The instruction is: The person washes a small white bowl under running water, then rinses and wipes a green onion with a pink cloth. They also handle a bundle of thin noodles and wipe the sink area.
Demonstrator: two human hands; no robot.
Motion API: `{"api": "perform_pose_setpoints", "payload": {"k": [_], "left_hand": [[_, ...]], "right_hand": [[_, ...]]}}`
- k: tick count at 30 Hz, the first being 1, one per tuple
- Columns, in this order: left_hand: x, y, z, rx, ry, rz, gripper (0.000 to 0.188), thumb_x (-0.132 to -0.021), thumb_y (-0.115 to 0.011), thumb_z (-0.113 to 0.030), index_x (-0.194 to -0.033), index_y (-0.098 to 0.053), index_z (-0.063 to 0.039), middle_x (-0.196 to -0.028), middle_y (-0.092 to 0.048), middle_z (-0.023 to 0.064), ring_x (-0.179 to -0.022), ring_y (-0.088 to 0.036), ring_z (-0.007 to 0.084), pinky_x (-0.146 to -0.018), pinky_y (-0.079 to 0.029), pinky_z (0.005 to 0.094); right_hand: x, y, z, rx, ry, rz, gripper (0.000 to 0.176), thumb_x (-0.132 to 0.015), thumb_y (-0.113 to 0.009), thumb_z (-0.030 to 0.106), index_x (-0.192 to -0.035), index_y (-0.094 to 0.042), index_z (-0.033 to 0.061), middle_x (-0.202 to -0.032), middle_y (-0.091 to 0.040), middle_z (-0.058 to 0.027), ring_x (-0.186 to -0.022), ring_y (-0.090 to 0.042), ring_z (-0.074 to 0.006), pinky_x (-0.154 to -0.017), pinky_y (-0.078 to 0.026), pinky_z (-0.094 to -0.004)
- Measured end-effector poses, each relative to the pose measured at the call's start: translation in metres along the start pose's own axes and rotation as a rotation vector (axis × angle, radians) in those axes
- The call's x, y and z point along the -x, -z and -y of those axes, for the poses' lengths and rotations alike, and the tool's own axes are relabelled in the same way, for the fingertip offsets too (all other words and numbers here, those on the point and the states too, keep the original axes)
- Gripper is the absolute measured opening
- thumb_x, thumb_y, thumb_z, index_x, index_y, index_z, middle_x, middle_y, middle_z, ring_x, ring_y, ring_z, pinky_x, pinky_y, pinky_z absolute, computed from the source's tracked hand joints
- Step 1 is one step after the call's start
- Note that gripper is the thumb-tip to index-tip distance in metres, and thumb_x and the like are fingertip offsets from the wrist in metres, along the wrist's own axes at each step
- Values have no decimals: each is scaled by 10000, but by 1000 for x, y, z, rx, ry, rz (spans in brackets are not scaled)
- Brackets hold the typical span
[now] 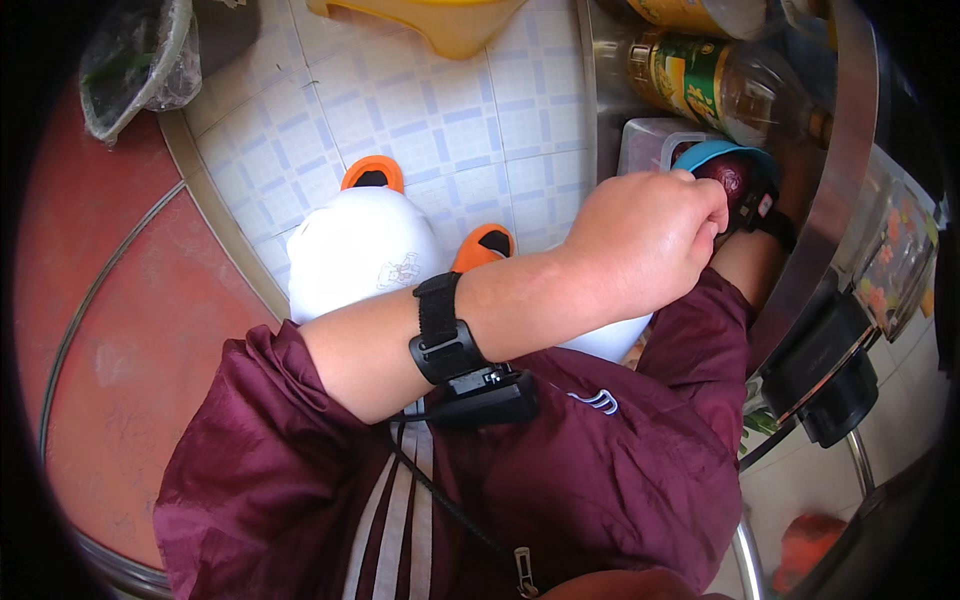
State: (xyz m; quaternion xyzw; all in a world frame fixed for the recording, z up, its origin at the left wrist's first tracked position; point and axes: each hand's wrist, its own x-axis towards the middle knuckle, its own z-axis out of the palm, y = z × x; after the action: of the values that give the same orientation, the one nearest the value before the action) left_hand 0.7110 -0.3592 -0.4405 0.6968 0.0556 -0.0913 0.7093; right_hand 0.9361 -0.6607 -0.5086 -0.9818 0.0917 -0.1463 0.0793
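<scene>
My left hand (645, 236) reaches across my body with its fingers curled, right in front of a blue bowl (697, 153) on the right. Its fingertips are turned away, so whether they grip anything is hidden. A shiny dark purple-red round thing (726, 178), like a red onion, shows in the bowl. My right hand (796, 166) lies in shadow beyond the bowl, mostly covered by the strapped black wrist device; its fingers do not show clearly. Beside the bowl is a clear plastic container (643, 141).
A large labelled plastic bottle (697, 81) lies on its side behind the bowl. A metal edge (816, 225) curves along the right. At left is a red tabletop (120, 300) with a clear plastic bag (150, 82). A yellow plastic object (450, 30) stands on the tiled floor (457, 127).
</scene>
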Motion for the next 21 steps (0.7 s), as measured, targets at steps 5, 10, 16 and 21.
{"api": "perform_pose_setpoints", "payload": {"k": [5, 10, 16, 21], "left_hand": [[-3, -4, 5, 11, -1, -2, 117, -884, -571, -119, -941, -667, -86, -875, -676, 125, -802, -651, 358, -700, -513, 462], [-6, -13, 9, 39, -36, 1, 106, -878, -568, -117, -922, -658, -83, -863, -676, 121, -802, -651, 356, -699, -516, 465], [-11, -8, 13, 18, -2, 66, 109, -877, -564, -119, -914, -659, -80, -860, -674, 122, -801, -652, 362, -698, -515, 475], [-14, -4, 13, -6, 14, 74, 106, -880, -560, -122, -908, -656, -87, -864, -673, 115, -807, -652, 358, -704, -516, 481]], "right_hand": [[-8, -3, -2, 8, 15, 6, 452, -1041, -480, 245, -1392, -498, -40, -1389, -560, -240, -1216, -576, -365, -1056, -428, -392], [-4, 1, -7, 21, 25, 16, 448, -1041, -488, 245, -1391, -501, -35, -1390, -561, -235, -1215, -576, -359, -1055, -428, -388], [11, 10, -15, 22, 6, 8, 444, -1041, -497, 244, -1389, -505, -30, -1391, -562, -230, -1215, -576, -352, -1054, -427, -383], [7, 9, -15, 21, -1, 4, 440, -1041, -505, 244, -1388, -508, -26, -1392, -562, -225, -1215, -575, -347, -1054, -426, -379]]}}
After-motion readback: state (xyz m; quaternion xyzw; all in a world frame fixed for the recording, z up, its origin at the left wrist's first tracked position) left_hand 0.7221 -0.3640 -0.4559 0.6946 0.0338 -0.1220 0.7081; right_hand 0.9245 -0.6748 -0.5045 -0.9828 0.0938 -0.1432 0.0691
